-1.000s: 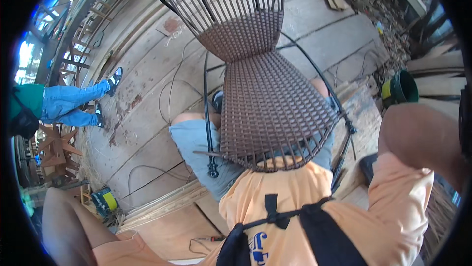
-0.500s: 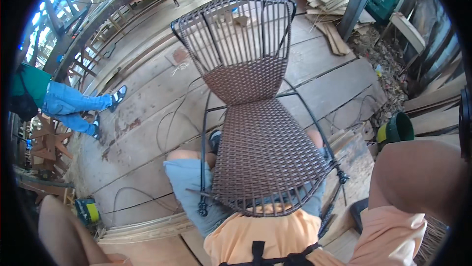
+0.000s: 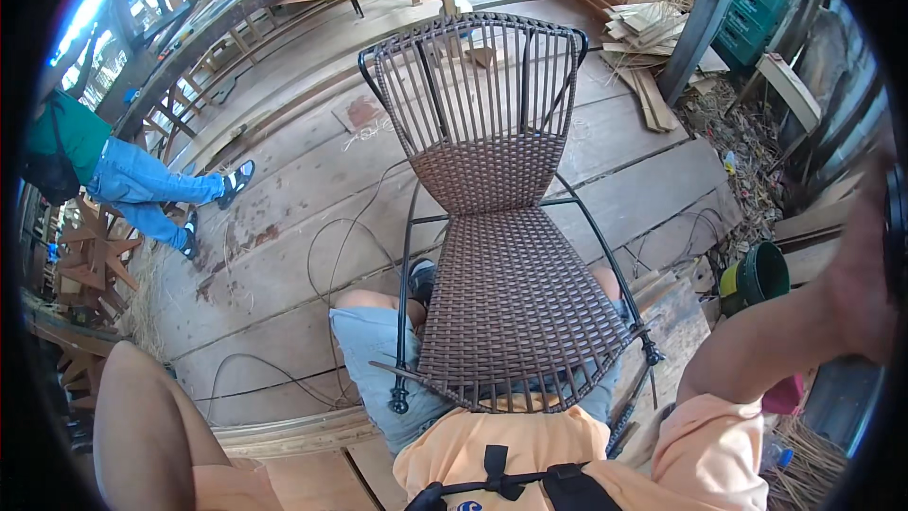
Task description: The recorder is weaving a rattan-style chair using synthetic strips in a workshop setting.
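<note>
A brown woven wicker chair with a black metal frame stands before me, between my knees. Its seat is tightly woven; upright strands fill the upper back, and bare strands show at the seat's near edge. My left arm is bent at the lower left, its hand out of view. On the far right my raised right hand is blurred at the picture's rim, beside a dark object. Its fingers cannot be made out. Neither hand visibly touches the chair.
A person in blue jeans stands at the left by a long wooden bench. Thin cables lie on the plank floor. Wood scraps, a post, green crates and a green bucket are to the right.
My right arm has swung outward and up, bringing the blurred hand into view at the right rim. The view has shifted slightly, so the chair appears lower and a little further right.
</note>
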{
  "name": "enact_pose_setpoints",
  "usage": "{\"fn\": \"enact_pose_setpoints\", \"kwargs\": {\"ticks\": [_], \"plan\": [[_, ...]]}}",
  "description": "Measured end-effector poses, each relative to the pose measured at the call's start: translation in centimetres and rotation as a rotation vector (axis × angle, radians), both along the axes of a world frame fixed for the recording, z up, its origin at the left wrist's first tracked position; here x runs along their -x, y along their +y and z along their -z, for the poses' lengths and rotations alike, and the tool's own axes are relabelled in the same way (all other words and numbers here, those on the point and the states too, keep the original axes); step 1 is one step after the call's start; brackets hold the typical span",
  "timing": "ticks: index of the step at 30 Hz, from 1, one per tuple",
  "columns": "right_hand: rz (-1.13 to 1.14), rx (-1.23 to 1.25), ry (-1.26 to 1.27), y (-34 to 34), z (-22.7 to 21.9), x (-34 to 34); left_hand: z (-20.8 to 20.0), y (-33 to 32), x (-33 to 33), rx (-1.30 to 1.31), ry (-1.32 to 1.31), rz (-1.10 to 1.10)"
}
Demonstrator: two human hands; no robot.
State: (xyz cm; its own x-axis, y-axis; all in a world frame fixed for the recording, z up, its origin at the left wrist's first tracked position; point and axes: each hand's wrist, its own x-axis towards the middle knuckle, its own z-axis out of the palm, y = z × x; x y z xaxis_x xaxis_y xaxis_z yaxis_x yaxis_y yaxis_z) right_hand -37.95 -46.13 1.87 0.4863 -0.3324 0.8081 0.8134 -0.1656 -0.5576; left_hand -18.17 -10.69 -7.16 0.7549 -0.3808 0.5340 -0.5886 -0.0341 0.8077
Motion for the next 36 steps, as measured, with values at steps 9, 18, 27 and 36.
{"fn": "enact_pose_setpoints", "kwargs": {"ticks": [9, 18, 27, 36], "plan": [[0.076, -0.237, 0.928, 4.2, 14.3, 7.2, 1.4, 3.2, 0.6, -0.128, -0.046, -0.200], [-0.465, 0.226, 2.137, 8.8, 22.5, 12.1, 24.9, 5.3, 2.4, -0.410, 0.906, -0.213], [-0.237, -0.589, 1.564, 11.0, 28.2, 15.6, 24.4, 2.0, 3.7, 0.602, 1.542, 0.271], [0.261, -0.929, 0.651, 9.5, 25.2, 14.1, 21.2, -5.7, 7.7, 0.768, 1.517, 0.258]]}}
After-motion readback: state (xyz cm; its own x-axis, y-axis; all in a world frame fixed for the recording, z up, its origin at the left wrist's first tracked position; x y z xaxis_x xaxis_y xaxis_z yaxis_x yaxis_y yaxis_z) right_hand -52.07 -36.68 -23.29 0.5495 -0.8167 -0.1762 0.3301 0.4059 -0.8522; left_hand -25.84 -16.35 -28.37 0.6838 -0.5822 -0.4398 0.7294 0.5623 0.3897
